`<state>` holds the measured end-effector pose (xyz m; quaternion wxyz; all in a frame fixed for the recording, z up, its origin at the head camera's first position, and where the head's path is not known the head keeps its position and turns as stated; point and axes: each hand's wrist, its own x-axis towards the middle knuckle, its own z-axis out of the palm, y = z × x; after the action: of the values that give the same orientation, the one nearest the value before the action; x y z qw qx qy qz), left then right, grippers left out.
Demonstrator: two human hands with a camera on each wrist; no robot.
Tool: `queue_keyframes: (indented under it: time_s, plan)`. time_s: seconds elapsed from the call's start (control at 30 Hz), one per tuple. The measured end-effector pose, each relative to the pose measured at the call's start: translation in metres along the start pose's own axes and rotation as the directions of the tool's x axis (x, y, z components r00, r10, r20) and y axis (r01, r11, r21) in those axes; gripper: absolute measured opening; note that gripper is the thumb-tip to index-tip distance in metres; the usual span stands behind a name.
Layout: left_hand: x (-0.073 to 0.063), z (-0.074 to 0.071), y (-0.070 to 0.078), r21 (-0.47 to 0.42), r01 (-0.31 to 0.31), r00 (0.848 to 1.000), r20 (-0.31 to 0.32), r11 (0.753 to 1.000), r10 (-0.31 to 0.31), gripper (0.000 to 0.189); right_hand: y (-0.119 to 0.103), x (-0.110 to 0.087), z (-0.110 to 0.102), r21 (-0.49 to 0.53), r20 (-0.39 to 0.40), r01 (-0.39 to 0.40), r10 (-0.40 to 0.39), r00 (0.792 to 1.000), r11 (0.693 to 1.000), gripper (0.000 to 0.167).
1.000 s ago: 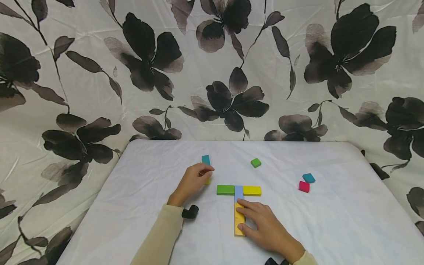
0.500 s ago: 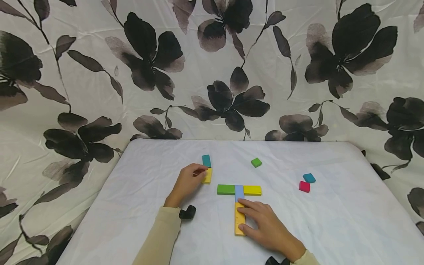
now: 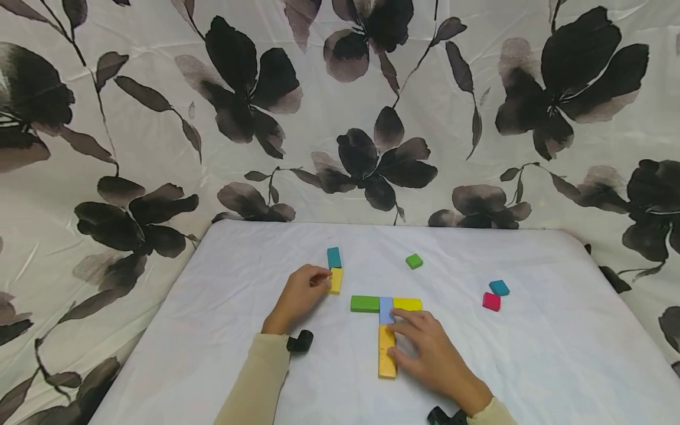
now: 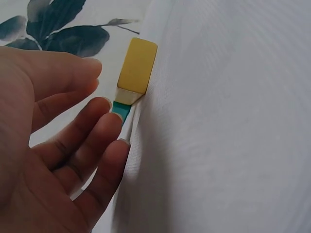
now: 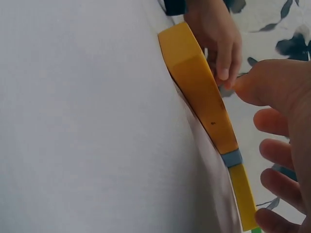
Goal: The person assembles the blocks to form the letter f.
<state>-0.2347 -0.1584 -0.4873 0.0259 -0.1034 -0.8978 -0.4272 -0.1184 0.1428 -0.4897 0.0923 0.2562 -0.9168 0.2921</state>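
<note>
Clock directions are taken from the pale blue bar (image 3: 386, 311) as centre. At far left, a floral cloth (image 3: 133, 230), dark flowers on a pale, creased ground, borders the tabletop (image 3: 563, 360), which is covered in white fabric. At nine o'clock, the left hand (image 3: 296, 297), below a beige sleeve (image 3: 257, 372), has its fingers loosely bent; its grip is fairly narrow and holds nothing. Just beside its fingertips, at ten o'clock, lies a yellow block (image 3: 336, 281), a smooth rectangle with softened corners and a paler end face; contact cannot be confirmed. A teal block (image 3: 333, 258) adjoins its far end. Touching the centre bar at nine o'clock is a flat green bar (image 3: 365, 304); at six, a longer orange bar (image 3: 386, 354), smooth with small dark specks; at three, a yellow bar (image 3: 407, 304), together forming a T. A green cube (image 3: 414, 261) sits apart at one o'clock. The right hand (image 3: 432, 348), at four o'clock, shows a wide grip holding nothing, its thumb just clear of the orange bar in the right wrist view. Well apart at three o'clock, a red block (image 3: 491, 301) lies close to a blue block (image 3: 499, 287).
</note>
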Motion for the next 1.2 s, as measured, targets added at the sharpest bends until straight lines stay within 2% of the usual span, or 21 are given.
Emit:
queue_keyframes:
  time_s: [0.27, 0.47, 0.57, 0.83, 1.2]
  plan:
    - [-0.002, 0.001, 0.003, 0.082, 0.022, 0.999, 0.043, 0.996, -0.025, 0.028, 0.004, 0.006, -0.003, -0.05, -0.024, 0.025, -0.026, 0.999, 0.998, 0.037]
    - [-0.001, 0.004, 0.009, 0.131, 0.004, 0.998, 0.064, 0.991, -0.013, 0.041, 0.006, 0.01, -0.006, -0.068, 0.033, -0.021, 0.023, 0.999, 0.997, 0.041]
    - [-0.002, 0.006, 0.011, 0.165, 0.015, 0.997, 0.076, 0.986, -0.028, 0.044, 0.006, 0.011, -0.005, -0.054, 0.061, -0.038, 0.041, 0.997, 0.998, 0.043]
    - [-0.004, 0.008, 0.014, 0.262, 0.05, 0.995, 0.068, 0.964, -0.07, 0.044, 0.008, 0.011, 0.001, -0.027, 0.097, -0.036, 0.038, 0.995, 0.999, 0.042]
    - [-0.004, 0.01, 0.023, 0.362, 0.022, 0.998, 0.044, 0.932, -0.041, 0.043, 0.009, 0.008, 0.003, -0.035, 0.089, -0.044, 0.047, 0.995, 0.998, 0.043]
